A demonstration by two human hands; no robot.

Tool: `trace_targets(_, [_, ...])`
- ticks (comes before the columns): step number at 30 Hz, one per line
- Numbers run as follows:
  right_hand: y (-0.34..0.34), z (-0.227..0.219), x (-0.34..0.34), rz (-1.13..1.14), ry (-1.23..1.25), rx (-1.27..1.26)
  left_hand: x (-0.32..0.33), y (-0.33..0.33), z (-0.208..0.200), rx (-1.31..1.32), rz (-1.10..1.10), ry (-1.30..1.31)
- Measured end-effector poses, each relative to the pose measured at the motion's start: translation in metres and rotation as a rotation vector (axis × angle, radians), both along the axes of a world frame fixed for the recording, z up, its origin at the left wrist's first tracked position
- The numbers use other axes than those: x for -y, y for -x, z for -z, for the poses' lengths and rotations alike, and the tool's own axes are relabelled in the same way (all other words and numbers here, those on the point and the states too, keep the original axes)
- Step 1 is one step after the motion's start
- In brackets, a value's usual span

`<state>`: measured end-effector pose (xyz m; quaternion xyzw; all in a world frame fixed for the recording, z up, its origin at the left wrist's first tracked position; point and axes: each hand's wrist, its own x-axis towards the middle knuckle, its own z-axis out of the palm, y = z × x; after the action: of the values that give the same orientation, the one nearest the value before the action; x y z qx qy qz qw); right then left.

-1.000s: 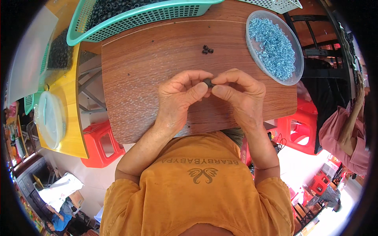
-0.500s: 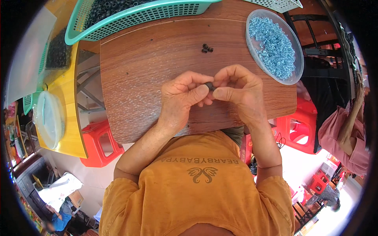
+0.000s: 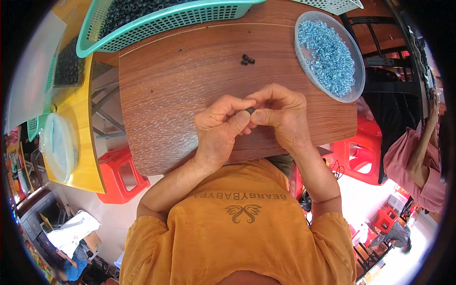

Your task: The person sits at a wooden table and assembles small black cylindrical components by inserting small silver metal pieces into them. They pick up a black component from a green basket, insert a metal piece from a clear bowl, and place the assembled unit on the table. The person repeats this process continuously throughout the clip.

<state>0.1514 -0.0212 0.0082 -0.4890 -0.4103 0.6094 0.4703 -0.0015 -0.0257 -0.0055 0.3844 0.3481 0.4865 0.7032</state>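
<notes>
Over the near part of the table, my left hand is closed, its thumb and forefinger pinching a small dark cylindrical piece. My right hand meets it there, thumb and forefinger pressed together at the right side of the same piece. Fingers cover most of it, so any finer part in the right pinch is hidden. Beyond my hands lies a little cluster of small black ring-like parts. To the far right, a round clear plastic tub holds many small shiny light-blue pieces.
A teal perforated basket full of black ring-like parts stands at the far left. The brown wooden table carries a few dark specks. Red stools stand beside it. A yellow table with containers is on the left; another person's arm shows at right.
Both hands have come slightly nearer my body, still pinching the small dark piece together. The right hand has shifted a little left and its fingers have bent more.
</notes>
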Motion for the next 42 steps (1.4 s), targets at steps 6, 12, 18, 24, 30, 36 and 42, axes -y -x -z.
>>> trace_targets(6, [0.002, 0.003, -0.004, -0.062, 0.007, -0.088, -0.007, 0.009, 0.000, -0.035, 0.023, 0.012])
trace_targets(12, [0.004, -0.009, -0.003, -0.052, -0.184, 0.149, -0.015, 0.005, -0.016, -0.024, -0.057, 0.034])
trace_targets(18, [-0.003, -0.012, 0.004, -0.035, -0.153, 0.102, -0.015, 0.006, -0.012, -0.071, 0.031, 0.109])
trace_targets(24, [-0.021, -0.021, 0.002, 0.127, -0.068, 0.022, -0.018, 0.016, -0.005, -0.192, 0.055, 0.091])
trace_targets(30, [-0.052, -0.042, -0.029, 0.255, -0.204, 0.320, -0.022, 0.019, -0.006, -0.254, 0.054, 0.104])
trace_targets(36, [-0.097, -0.074, -0.136, 0.353, -0.412, 0.463, -0.023, 0.020, -0.005, -0.228, 0.087, 0.125])
trace_targets(42, [-0.154, -0.082, -0.246, 0.459, -0.529, 0.999, -0.026, 0.021, -0.001, -0.236, 0.158, 0.119])
